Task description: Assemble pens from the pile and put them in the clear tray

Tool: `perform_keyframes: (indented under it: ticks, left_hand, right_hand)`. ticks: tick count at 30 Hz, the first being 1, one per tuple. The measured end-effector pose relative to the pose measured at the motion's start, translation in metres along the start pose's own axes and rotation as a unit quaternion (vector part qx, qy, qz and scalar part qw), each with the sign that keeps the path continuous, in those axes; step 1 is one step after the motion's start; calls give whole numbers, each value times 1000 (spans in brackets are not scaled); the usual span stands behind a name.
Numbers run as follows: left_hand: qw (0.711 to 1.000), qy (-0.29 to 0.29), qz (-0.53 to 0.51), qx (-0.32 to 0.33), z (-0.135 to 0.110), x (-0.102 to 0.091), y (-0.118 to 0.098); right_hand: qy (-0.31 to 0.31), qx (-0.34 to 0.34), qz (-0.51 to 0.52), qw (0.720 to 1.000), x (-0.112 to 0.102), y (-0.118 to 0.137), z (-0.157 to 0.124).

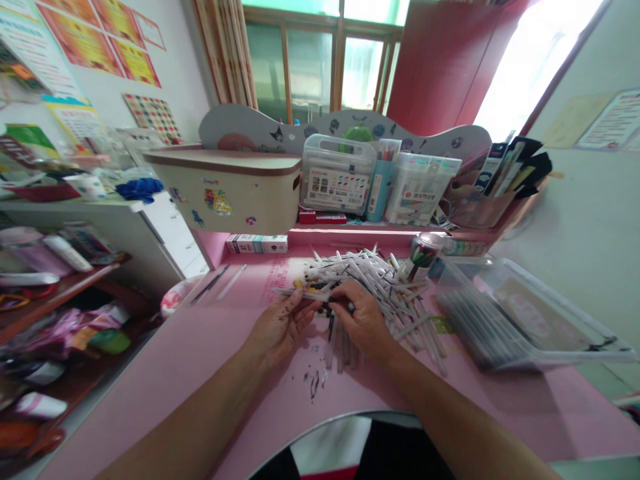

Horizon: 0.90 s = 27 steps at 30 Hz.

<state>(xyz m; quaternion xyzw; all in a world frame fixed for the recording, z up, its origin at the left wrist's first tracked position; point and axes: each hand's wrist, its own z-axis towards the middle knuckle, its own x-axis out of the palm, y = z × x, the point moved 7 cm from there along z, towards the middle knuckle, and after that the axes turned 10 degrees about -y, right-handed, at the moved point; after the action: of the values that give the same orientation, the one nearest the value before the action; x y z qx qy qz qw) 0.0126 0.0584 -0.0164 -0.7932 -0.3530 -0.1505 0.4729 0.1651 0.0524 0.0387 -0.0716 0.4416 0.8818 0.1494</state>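
Note:
A thin whitish pen (290, 292) lies level across the fingers of my left hand (286, 321), which is closed on it. At its right end, my right hand (361, 313) pinches with thumb and fingertips; a small dark part there is too blurred to name. A heap of white pen barrels (370, 273) spreads behind and to the right of my hands, several reaching under the right one. Small black pieces (315, 383) are scattered on the pink desk (210, 380) in front of me. Dark specks show on my left hand.
On the right stands an open clear plastic box (505, 357) of thin sticks. A clear jar (424, 250) sits behind the heap. Pens (231, 281) lie at left. The shelf above holds a lidded beige bin (230, 193), marker cases (337, 177) and a pen holder (480, 203).

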Motion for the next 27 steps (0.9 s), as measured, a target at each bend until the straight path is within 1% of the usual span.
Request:
perform_keyframes:
  ticks: [3, 7, 9, 11, 13, 17, 23, 27]
  left_hand:
    - [1000, 14, 4, 10, -1, 2, -1]
    - [999, 39, 15, 18, -5, 6, 0]
    - [999, 46, 16, 19, -5, 7, -1]
    - [998, 51, 17, 21, -5, 7, -1]
    - [998, 58, 19, 25, -4, 6, -2]
    - [998, 50, 24, 29, -4, 5, -3]
    - [998, 42, 27, 25, -7, 6, -3]
    - [998, 57, 27, 31, -5, 5, -4]
  right_hand:
    - [-5, 10, -11, 1000, -1, -2, 0]
    - [-1, 61, -40, 997, -3, -10, -1]
    - [1, 73, -36, 997, -4, -11, -2]
    - [1, 65, -29, 997, -6, -9, -1]
    - [4, 42, -31, 999, -6, -6, 0]
    - [13, -5, -34, 999, -4, 0, 0]
    - [15, 31, -27, 999, -3, -7, -1]
    - [10, 18, -27, 999, -4, -5, -1]
